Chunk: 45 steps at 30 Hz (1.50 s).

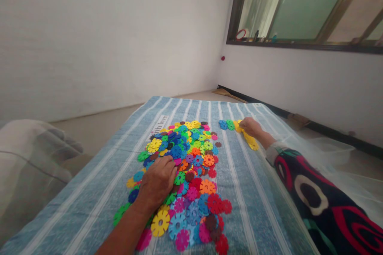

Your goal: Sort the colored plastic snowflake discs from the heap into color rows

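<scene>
While left hand (158,179) rests half-curled on disc pile (189,176), right hand (251,126) nearly closes at yellow discs (250,142), pile's two o'clock; grips unclear; likely row-laying; next needs neat alignment

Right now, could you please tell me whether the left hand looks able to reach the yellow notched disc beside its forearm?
Probably yes: the yellow notched disc looks uncovered, and the left hand, just beyond it, would likely need only to draw back.
</scene>
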Each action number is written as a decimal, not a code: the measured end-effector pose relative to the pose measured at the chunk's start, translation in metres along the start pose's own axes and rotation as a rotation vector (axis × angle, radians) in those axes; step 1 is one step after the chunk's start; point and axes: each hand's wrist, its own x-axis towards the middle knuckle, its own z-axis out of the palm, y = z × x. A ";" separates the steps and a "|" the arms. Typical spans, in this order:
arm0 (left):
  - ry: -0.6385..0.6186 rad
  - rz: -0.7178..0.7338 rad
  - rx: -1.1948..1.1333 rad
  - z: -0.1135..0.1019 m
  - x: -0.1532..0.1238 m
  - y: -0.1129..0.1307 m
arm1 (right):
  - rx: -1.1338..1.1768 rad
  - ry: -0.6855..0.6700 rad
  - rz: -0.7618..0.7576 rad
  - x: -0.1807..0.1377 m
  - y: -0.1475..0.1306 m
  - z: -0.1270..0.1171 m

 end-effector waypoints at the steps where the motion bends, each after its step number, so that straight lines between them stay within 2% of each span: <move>1: 0.002 0.000 -0.007 0.000 0.000 0.000 | -0.006 -0.011 0.000 0.001 0.000 0.000; 10: -0.001 -0.012 -0.014 0.003 -0.002 -0.001 | -0.037 -0.051 0.029 0.003 -0.001 0.007; 16: 0.007 0.005 -0.022 0.001 -0.001 0.000 | -0.037 0.014 0.029 -0.006 -0.004 0.005; 20: 0.019 0.021 -0.007 0.000 0.000 0.001 | -0.004 0.061 0.011 -0.017 -0.018 -0.001; 23: 0.002 -0.011 0.000 -0.003 0.000 -0.003 | 0.051 0.088 -0.061 -0.033 -0.040 -0.001; 26: -0.075 -0.124 0.042 -0.010 0.000 -0.011 | 0.214 0.177 -0.216 -0.058 -0.069 0.004; 30: -0.274 -0.372 0.151 -0.030 0.004 -0.022 | 0.488 0.287 -0.398 -0.099 -0.113 0.009; 33: -0.454 -0.529 0.209 -0.046 0.006 -0.033 | 0.563 0.269 -0.474 -0.124 -0.140 0.007; 38: -0.662 -0.686 0.155 -0.063 0.002 -0.053 | 0.604 0.270 -0.482 -0.145 -0.168 0.002; 45: -0.751 -0.701 0.085 -0.070 -0.003 -0.063 | 0.690 0.382 -0.453 -0.151 -0.188 0.015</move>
